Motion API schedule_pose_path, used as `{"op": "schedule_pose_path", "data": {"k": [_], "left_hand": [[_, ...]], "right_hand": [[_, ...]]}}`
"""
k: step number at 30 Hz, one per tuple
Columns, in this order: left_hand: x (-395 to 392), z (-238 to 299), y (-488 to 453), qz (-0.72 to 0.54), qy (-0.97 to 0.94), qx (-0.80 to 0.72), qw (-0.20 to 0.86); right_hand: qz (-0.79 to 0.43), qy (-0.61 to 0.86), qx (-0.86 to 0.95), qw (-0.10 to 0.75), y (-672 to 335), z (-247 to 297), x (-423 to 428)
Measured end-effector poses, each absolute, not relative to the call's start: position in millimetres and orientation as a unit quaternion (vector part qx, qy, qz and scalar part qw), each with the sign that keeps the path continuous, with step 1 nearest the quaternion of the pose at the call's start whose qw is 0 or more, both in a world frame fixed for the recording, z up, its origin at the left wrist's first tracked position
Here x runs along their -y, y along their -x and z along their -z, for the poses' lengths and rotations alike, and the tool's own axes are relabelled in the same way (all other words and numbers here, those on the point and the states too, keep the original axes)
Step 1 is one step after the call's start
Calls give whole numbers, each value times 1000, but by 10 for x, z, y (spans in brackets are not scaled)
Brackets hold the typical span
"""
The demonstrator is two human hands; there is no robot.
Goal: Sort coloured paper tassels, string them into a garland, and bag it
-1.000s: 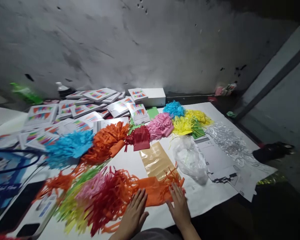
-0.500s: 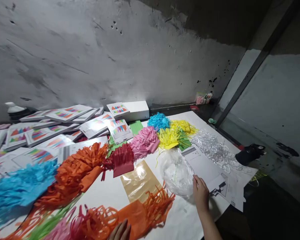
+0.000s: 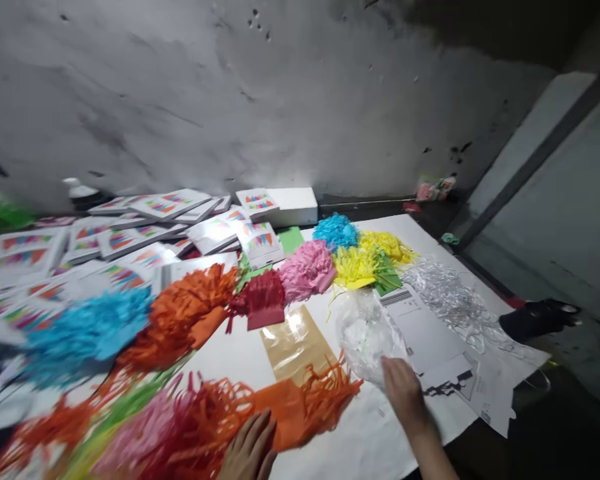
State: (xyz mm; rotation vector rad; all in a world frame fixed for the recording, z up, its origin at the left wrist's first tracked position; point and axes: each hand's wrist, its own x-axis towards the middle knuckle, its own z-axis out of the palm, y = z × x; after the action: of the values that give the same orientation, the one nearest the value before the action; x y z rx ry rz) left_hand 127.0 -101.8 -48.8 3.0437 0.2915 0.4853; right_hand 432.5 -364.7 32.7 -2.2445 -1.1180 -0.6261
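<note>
- Left hand (image 3: 250, 445) lies open, palm down, on the orange fringed tissue-paper sheet (image 3: 290, 407).
- Right hand (image 3: 404, 392), blurred, touches the clear crinkled plastic bag (image 3: 366, 332) just ahead of it; I cannot tell its grip.
- The bag is probably light, limp and slippery, so pinch its near edge.

Bare left grip (image 3: 250, 448), bare right grip (image 3: 403, 393), bare forearm (image 3: 430, 455).

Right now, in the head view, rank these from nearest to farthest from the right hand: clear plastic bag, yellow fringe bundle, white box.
From the right hand:
1. clear plastic bag, right at the fingertips, just beyond the hand.
2. yellow fringe bundle, farther back, past the bag.
3. white box, against the wall, off to the left.
</note>
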Motion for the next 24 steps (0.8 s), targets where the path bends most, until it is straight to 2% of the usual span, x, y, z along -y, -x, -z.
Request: {"op": "schedule_pose_path", "data": {"k": [3, 6, 14, 24], "left_hand": [[1142, 250, -1297, -112, -984, -112, 78], [1244, 98, -1316, -90, -976, -139, 141], [1387, -71, -1261, -108, -950, -162, 244], [1338, -203, -1269, -89, -953, -145, 253]], "right_hand": [[91, 756, 585, 281, -3567, -280, 3201], [-10, 722, 636, 272, -3025, -157, 2912], [-20, 751, 595, 285, -2947, 42, 2876], [-19, 757, 590, 281, -2955, 34, 2819]]}}
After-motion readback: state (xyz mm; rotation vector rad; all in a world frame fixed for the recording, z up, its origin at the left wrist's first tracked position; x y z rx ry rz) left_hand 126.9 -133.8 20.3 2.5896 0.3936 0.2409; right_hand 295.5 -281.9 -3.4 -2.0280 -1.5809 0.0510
